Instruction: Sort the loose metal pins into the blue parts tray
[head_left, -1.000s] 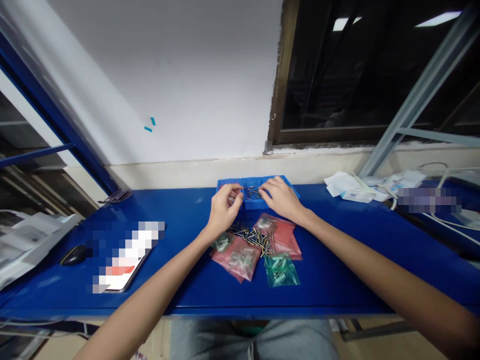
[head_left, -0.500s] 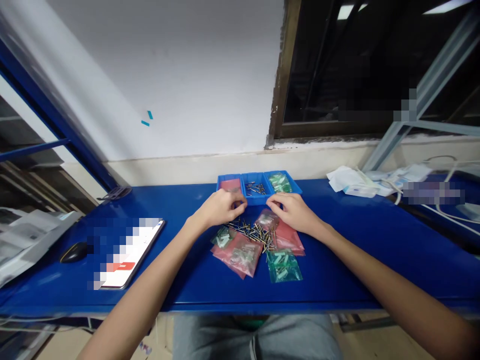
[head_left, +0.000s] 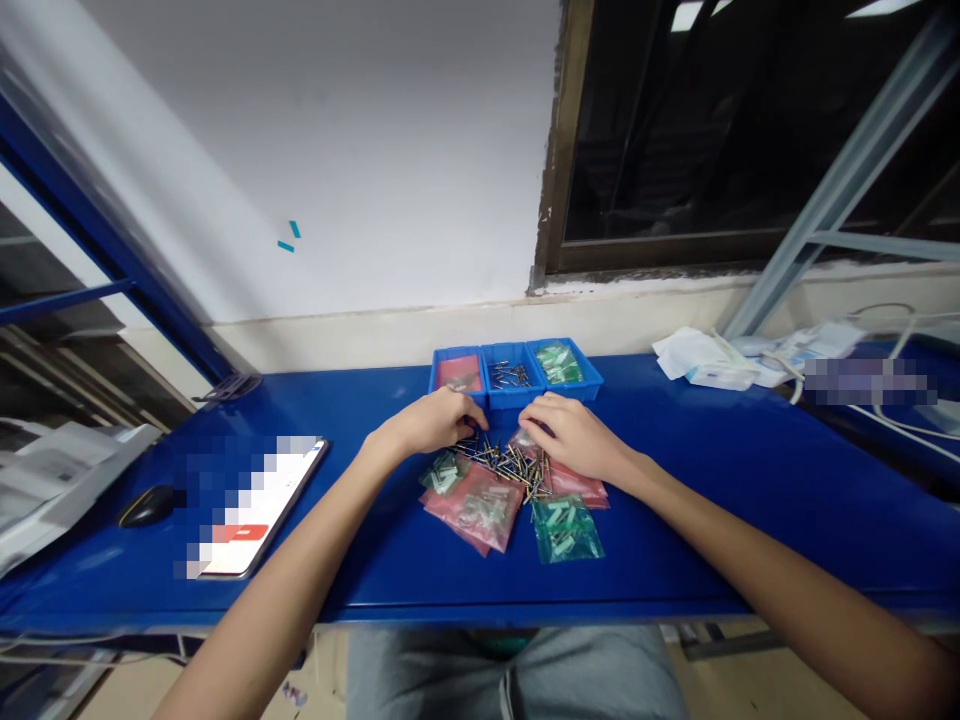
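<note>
Where the blue table (head_left: 405, 585) runs out well to the left of the left hand (head_left: 439, 420), white papers (head_left: 56, 480) are heaped. Nearer that hand, on the same side, lie a black mouse (head_left: 146, 506) and then a flat device with a lit screen (head_left: 289, 495), its picture partly blurred out.

The left hand is bent over the left end of a loose pile of metal pieces (head_left: 510, 464), its fingers curled downward; whether the tips pinch a piece, I cannot tell. Just beyond it stands the left blue bin (head_left: 433, 374), with a red packet (head_left: 456, 372) inside. On the near side of the hand are a small greenish bag (head_left: 445, 474) and overlapping red bags (head_left: 491, 510) of small parts.

Between the hands the pile spreads toward the person, and beyond it the middle blue bin (head_left: 517, 399) holds more such pieces. Beyond the right hand (head_left: 571, 432) is the right blue bin (head_left: 589, 388), filled with green packets (head_left: 559, 363). That hand is arched, fingers bent, over another red bag (head_left: 581, 485) at the pile's right side; its grip I cannot tell. On its near side lies a green bag (head_left: 568, 530) of pale parts.

Well to its right rest white packets (head_left: 709, 362) and pale cables (head_left: 911, 440).
</note>
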